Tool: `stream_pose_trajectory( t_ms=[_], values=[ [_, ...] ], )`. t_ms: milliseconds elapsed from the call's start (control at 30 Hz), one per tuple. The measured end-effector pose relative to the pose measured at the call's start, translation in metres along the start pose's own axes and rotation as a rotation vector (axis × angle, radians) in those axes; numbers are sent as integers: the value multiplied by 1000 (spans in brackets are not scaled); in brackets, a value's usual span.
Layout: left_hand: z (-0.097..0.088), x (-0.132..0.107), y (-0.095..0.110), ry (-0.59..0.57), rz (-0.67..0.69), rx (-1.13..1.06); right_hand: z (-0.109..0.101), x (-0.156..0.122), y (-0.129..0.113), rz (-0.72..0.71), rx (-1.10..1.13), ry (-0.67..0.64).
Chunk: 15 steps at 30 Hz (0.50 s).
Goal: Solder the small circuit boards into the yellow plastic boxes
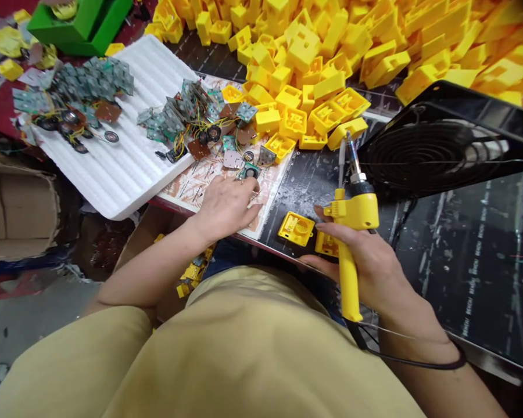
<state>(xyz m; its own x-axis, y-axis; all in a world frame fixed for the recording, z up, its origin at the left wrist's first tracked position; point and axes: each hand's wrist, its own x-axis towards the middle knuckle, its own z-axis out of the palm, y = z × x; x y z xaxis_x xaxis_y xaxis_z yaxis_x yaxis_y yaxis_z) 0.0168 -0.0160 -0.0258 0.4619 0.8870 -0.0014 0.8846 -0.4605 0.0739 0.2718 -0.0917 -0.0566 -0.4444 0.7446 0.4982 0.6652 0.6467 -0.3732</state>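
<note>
My bench (453, 255) carries a white foam sheet (113, 174) heaped with circuit boards (91, 78). My right hand (370, 255) grasps a yellow soldering iron (355, 212), near an open yellow casing (295, 228). My left hand (229, 203) reaches a speaker board (249, 170); whether pinched, I cannot tell.

The soldering gun (350, 284) is bright yellow with a black collar and silver metal ahead of it, its cable (436, 366) black, and the heaped casings (304, 46) share that yellow. Grey-green circuit boards (91, 81), a few brown ones among them, trail yellow wires (183, 130) over a white, ridge-striped foam board (126, 174) and a cream sheet (187, 186) with reddish-brown patterning. The counter (444, 249) is black with rows of white lettering and pale smears, the fan (457, 116) black, the bin (76, 32) vivid green, the shirt (244, 342) plain mustard.
</note>
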Motion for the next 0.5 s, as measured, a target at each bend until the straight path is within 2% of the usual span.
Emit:
stream_pose_trajectory(
  t_ms=[67, 133, 233, 300, 400, 500],
  values=[
    [2, -7, -7, 0, 6, -129, 3, 0, 1, -8, -9, -32],
    [5, -15, -13, 76, 41, -201, 9, 2, 0, -13, -32, -33],
    [9, -26, -16, 195, 117, -199, 19, 7, -8, -17, -63, 5],
    [11, -32, -15, 229, 153, -177, 23, 12, -15, -29, -70, 30],
    [9, -38, -11, 284, 155, -139, 17, 18, -24, -28, -88, 149],
    [6, -39, -8, 327, 153, -150, -2, 12, -29, 19, -73, 261]
  ],
)
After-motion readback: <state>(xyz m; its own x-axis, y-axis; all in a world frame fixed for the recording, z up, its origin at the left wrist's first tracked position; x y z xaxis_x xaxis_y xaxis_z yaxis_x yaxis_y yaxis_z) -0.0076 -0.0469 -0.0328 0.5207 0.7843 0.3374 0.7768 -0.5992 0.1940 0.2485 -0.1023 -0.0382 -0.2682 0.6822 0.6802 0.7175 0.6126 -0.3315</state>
